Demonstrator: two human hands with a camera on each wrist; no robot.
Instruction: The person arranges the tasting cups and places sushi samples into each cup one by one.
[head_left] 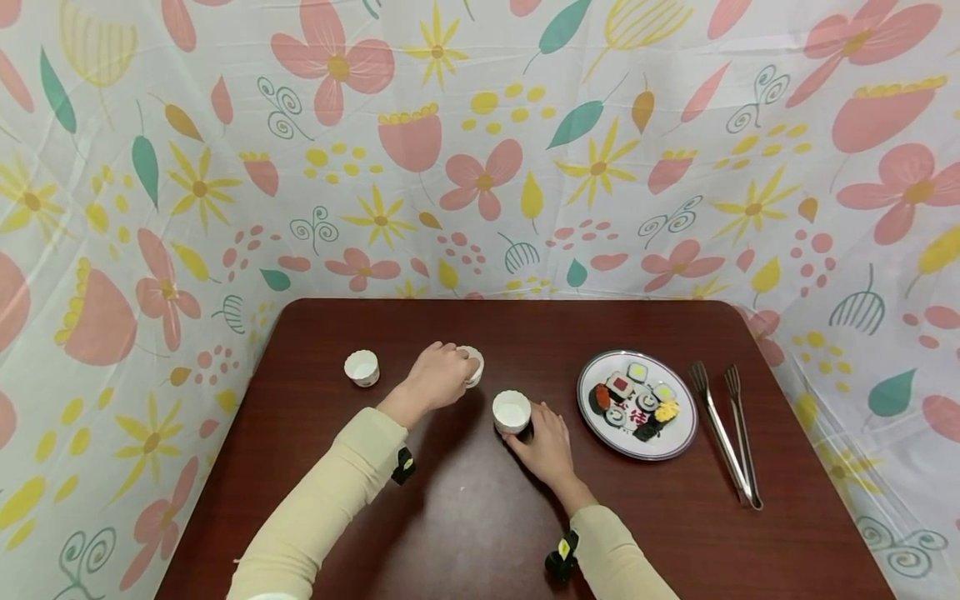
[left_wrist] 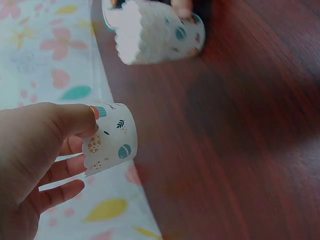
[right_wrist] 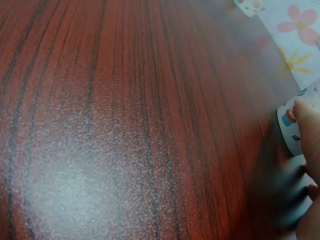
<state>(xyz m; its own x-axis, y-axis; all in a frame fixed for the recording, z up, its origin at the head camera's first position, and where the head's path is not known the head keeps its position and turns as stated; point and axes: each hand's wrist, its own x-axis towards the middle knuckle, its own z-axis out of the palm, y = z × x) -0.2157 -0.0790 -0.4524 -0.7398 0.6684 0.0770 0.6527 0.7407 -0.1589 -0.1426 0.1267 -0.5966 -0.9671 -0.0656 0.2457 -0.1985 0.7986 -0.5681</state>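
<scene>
A small white paper baking cup [head_left: 475, 375] with a scalloped rim and printed motifs is pinched at its rim by my left hand [head_left: 442, 377]. Its pattern shows well in the left wrist view, where thumb and fingers meet the cup [left_wrist: 122, 135]. My right hand [head_left: 549, 444] grips a similar baking cup [head_left: 512, 412] from its right side, mouth upward. The right wrist view catches only the thumb and part of that cup [right_wrist: 292, 122] at its right edge. Left of my left hand, a third baking cup [head_left: 363, 368] stands upright on the table.
On the brown wooden table [head_left: 465, 533], a white plate [head_left: 600, 429] of sushi pieces lies right of my right hand. Metal tongs [head_left: 731, 442] lie spread beyond it. A flower-patterned cloth [head_left: 480, 167] hangs behind the table and along its sides.
</scene>
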